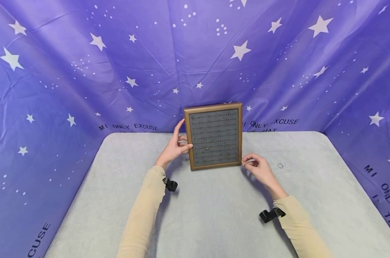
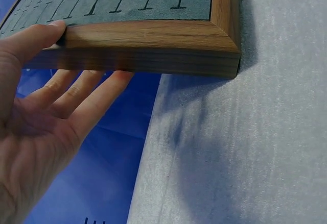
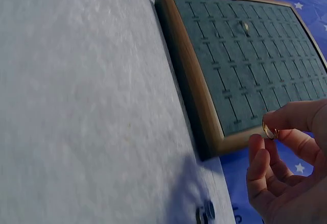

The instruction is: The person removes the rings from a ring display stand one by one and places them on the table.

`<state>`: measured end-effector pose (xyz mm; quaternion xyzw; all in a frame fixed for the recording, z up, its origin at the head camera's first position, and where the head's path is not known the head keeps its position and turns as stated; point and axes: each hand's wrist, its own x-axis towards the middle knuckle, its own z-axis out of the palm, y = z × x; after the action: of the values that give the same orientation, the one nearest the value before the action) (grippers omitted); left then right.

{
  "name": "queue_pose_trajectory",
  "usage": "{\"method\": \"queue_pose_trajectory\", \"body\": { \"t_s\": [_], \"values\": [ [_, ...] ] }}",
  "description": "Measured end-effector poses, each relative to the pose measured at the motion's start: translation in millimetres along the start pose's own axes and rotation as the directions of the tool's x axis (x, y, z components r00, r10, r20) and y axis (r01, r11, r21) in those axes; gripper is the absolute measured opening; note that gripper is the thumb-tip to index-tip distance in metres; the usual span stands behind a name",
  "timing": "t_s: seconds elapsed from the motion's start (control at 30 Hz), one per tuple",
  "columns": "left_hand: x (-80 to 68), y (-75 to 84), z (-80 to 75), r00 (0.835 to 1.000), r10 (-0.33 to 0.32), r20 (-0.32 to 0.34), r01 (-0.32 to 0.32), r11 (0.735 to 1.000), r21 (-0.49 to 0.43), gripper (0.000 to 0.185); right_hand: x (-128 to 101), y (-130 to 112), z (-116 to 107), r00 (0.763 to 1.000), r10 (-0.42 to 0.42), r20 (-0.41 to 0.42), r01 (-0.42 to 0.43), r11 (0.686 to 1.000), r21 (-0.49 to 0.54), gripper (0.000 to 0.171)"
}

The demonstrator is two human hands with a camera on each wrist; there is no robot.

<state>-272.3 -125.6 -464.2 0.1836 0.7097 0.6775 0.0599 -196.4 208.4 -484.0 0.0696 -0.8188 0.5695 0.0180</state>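
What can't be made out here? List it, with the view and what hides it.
- Back of the wooden tray: faces away from the head camera.
- Left hand fingers behind the tray: hidden in the head view.
- Ring in the right hand: too small in the head view.
- Small item in a tray slot: too small everywhere.
- Round thing on the table: too small.
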Motion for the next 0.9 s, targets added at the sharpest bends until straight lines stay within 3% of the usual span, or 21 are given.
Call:
{"method": "queue_pose_trajectory", "body": {
  "t_s": [0.67,0.9],
  "values": [
    [-2.5,1.6,-1.6,1.0,-0.023,0.014,0.023,1.0,-0.004,0.103,-14.7,19.5,-39.5,0.998,0.066,-0.009,-0.066,0.997,-0.032,0.017],
    [-1.7,0.6,-1.6,0.999,-0.037,0.034,0.038,0.999,-0.024,0.102,-24.0,22.5,-51.9,0.995,0.088,-0.053,-0.089,0.996,-0.021,0.018]
  ]
}}
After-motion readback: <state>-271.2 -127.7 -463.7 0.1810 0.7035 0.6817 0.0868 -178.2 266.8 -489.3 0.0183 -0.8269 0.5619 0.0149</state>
